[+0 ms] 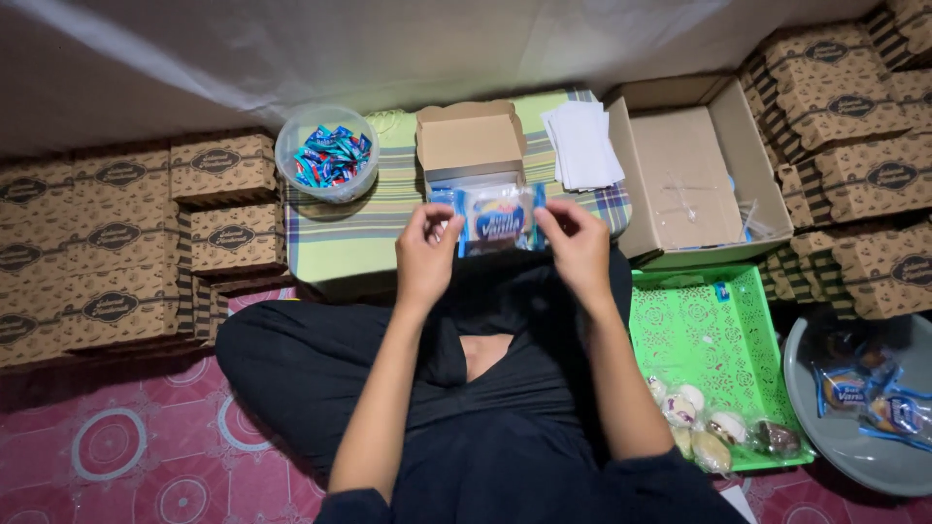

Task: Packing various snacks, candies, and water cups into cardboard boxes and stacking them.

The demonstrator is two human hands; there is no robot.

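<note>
Stacked brown boxes (116,243) wall the left, a large open carton (694,180) the right; the striped cloth (340,228) between lies free.

We hold a blue-and-clear snack packet (497,221) between our left hand (424,254) and right hand (580,250). It hangs over a small open cardboard box (470,142) on the striped bench (359,223).

We are seeing a glossy plastic snack wrapper (498,221), matt brown cardboard boxes (223,167), a clear plastic tub (327,152), a perforated green plastic tray (707,330) and smooth white paper sheets (581,144).
</note>
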